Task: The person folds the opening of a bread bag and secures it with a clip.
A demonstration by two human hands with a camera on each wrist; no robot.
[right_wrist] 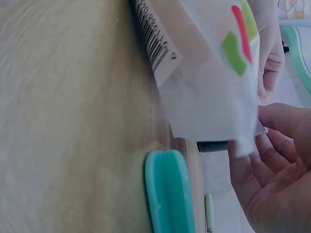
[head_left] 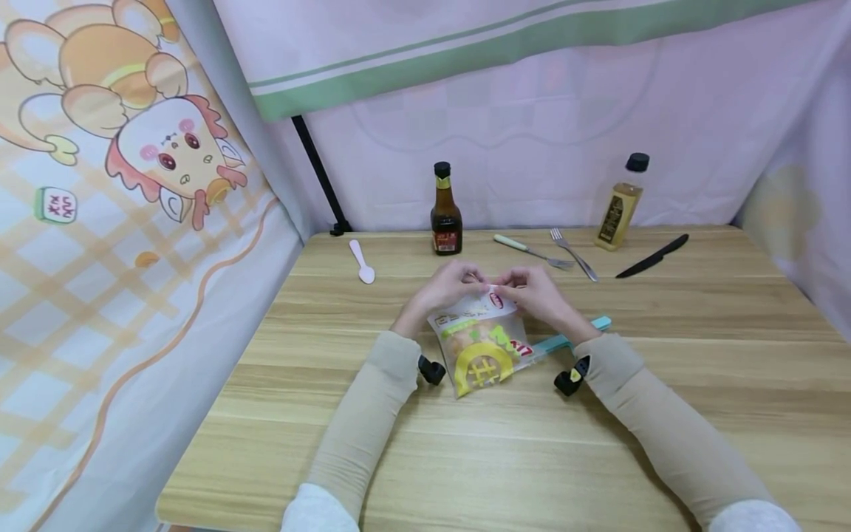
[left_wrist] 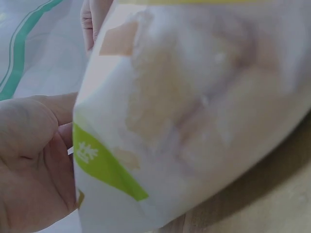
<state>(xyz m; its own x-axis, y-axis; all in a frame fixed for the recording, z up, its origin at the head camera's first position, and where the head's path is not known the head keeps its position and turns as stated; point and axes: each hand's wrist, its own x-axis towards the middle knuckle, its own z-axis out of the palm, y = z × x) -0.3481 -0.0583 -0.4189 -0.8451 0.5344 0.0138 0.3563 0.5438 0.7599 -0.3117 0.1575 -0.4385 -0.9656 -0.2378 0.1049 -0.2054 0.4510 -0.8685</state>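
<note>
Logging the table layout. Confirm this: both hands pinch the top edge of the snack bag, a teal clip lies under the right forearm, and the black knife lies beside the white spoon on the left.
One error: the black knife lies far right, near the oil bottle, not by the white spoon. The head view shows it. The rest stands.

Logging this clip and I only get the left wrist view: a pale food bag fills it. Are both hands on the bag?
Observer: Yes. The left hand and right hand both pinch the top edge of the bag.
Operator: Anything beside it?
Observer: A teal clip lies on the table by the right wrist.
Operator: And further back?
Observer: A dark sauce bottle, an oil bottle, a fork and a black knife.
</note>
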